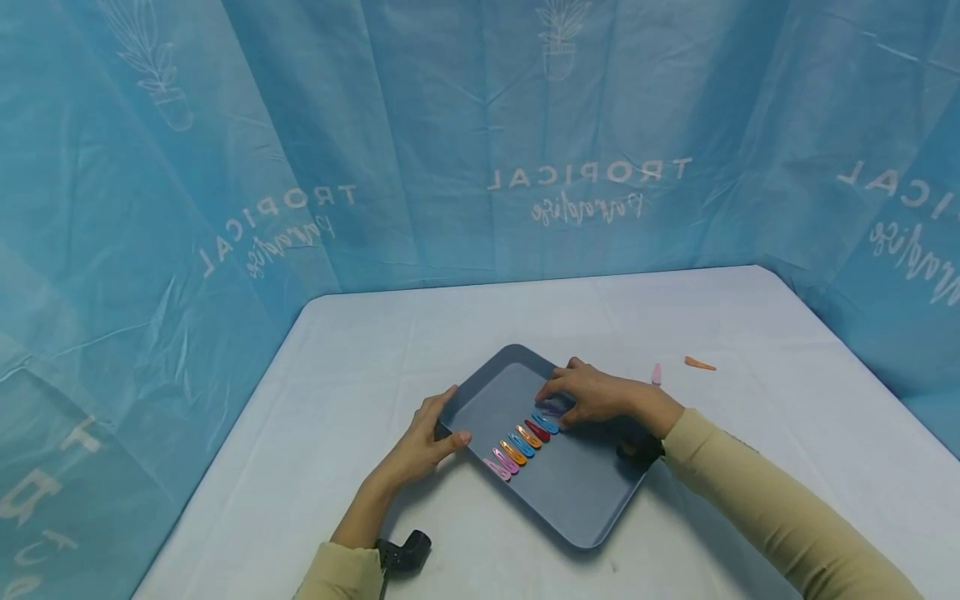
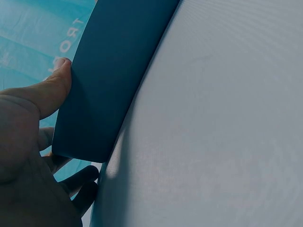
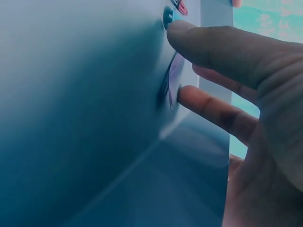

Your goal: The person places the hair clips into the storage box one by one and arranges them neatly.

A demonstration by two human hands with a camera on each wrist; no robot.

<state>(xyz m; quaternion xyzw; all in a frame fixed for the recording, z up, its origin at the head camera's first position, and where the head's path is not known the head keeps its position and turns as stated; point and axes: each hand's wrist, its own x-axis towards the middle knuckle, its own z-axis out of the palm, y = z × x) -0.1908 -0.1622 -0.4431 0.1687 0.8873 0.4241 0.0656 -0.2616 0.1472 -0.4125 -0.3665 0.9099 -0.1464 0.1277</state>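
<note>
A grey tray (image 1: 600, 487) lies at an angle on the table. Its left corner is gripped by my left hand (image 1: 422, 446), thumb on one side and fingers along the other. My right hand (image 1: 596, 394) reaches over the tray's far right side. Its thumb and fingertips hold a purple hair clip (image 3: 174, 78) just above or on the tray floor; exact contact is partly hidden. Beside it runs a slanting row of several snap hair clips: a blue clip (image 1: 546, 422), a red clip (image 1: 537, 431), an orange clip (image 1: 513, 452) and a pink clip (image 1: 497, 470) among them.
Beyond the tray on the right, an orange hair clip (image 1: 700, 363) and a pink hair clip (image 1: 657, 374) lie on the white table (image 1: 360, 358). A blue printed curtain (image 1: 450, 125) surrounds the table. Black wrist cameras, one of them (image 1: 406, 552) on the left, stick out below the hands.
</note>
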